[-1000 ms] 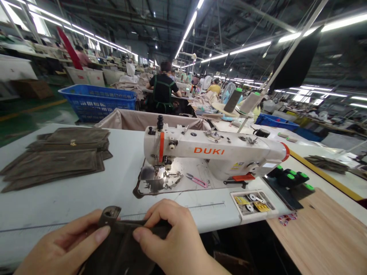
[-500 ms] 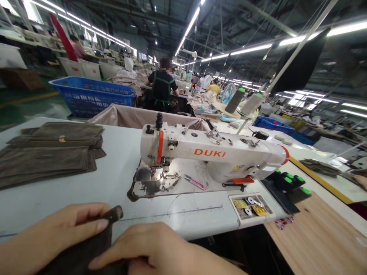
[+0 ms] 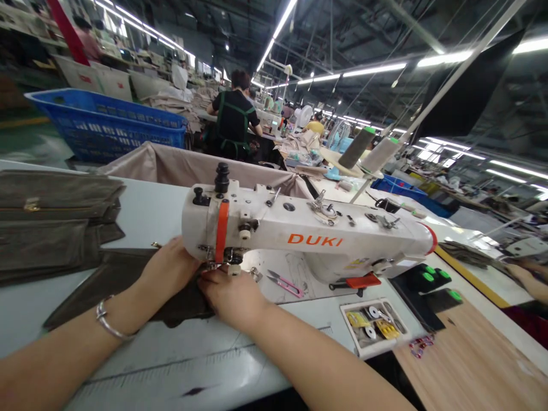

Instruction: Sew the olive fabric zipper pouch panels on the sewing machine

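Observation:
A dark brown fabric piece (image 3: pixel 115 279) lies flat on the white table, its right end under the head of the white DUKI sewing machine (image 3: pixel 308 234). My left hand (image 3: pixel 169 271) rests on the fabric just left of the needle, with a silver bangle on the wrist. My right hand (image 3: pixel 231 297) presses the fabric down directly in front of the presser foot. The fingertips of both hands are tucked under the machine head and mostly hidden.
A stack of brown fabric pieces (image 3: pixel 51 220) lies at the left. Pink snips (image 3: pixel 285 283) and a tray of bobbins (image 3: pixel 374 322) sit to the right. A blue crate (image 3: pixel 107 128) and a seated person (image 3: pixel 234 123) are behind. Another person's hand (image 3: pixel 528 279) shows at far right.
Both hands moved forward from the table's near edge, carrying the brown fabric to the machine's needle area. The camera moved closer to the machine.

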